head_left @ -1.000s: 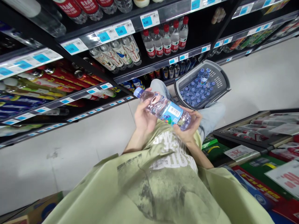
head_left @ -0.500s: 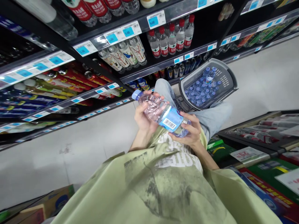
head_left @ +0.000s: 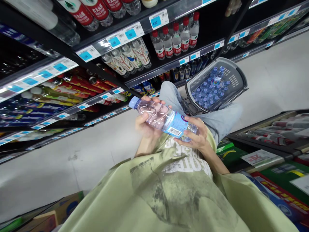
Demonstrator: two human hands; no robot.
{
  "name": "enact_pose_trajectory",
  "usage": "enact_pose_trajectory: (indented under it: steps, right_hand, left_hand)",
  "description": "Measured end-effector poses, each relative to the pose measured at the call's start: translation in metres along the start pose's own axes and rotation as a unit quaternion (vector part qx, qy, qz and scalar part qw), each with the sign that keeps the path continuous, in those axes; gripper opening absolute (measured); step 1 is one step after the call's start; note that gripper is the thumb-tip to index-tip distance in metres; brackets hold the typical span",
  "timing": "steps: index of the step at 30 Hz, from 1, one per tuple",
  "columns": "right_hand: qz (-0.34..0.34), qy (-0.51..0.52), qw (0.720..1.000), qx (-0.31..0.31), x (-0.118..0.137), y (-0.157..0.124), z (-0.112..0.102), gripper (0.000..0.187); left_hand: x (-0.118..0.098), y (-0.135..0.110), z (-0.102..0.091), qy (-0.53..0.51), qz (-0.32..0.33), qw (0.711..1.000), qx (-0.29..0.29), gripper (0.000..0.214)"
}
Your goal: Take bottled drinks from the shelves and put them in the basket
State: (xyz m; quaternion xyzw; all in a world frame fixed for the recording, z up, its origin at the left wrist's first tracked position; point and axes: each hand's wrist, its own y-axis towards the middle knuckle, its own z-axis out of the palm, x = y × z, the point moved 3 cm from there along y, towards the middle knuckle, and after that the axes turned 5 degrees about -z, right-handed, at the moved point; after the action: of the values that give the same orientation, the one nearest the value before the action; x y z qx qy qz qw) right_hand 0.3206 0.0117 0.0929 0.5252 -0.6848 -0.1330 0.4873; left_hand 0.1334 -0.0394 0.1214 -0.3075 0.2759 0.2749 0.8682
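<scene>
Tilted across my lap is a clear plastic water bottle [head_left: 160,117] with a blue cap and a blue label showing a barcode. My left hand [head_left: 147,124] is closed round its upper part, below the cap, thumb on the near side and fingertips over the far side. Round the base end, my right hand [head_left: 196,133] grips the bottle with fingers over the label's edge. Past my knees stands a grey shopping basket [head_left: 238,91] holding many small bottles with blue caps [head_left: 205,93].
Shelves ahead carry red-capped water bottles [head_left: 177,40], patterned bottles [head_left: 129,58] and cans [head_left: 184,71], with price tags [head_left: 131,33] along their edges. Boxed goods [head_left: 280,193] and a bin of bottles [head_left: 272,137] stand at my right. Pale floor [head_left: 96,154] shows at left.
The bottle in my hands has shifted slightly left and lies a little flatter, its cap end further toward the shelves. Both hands keep their hold.
</scene>
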Motion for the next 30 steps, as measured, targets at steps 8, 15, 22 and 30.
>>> enact_pose_trajectory:
  steps: [8, 15, 22, 30]
  right_hand:
    - [0.02, 0.047, 0.999, -0.009, -0.005, -0.009, 0.005, 0.069]
    - [0.049, 0.051, 0.997, 0.03, -0.009, -0.015, 0.007, 0.063]
    - [0.044, 0.086, 0.995, -0.016, -0.009, -0.006, 0.007, 0.065]
    - [0.108, 0.055, 0.991, 0.059, -0.013, -0.017, 0.011, 0.055]
  left_hand:
    - [-0.003, 0.0, 0.002, -0.001, -0.003, 1.0, 0.017, 0.037]
    - [-0.004, 0.0, 0.001, 0.036, 0.001, 0.999, -0.003, 0.037]
    - [-0.002, 0.0, -0.003, 0.018, 0.005, 0.999, 0.027, 0.036]
    - [-0.001, -0.002, -0.001, 0.007, 0.014, 0.999, 0.03, 0.034]
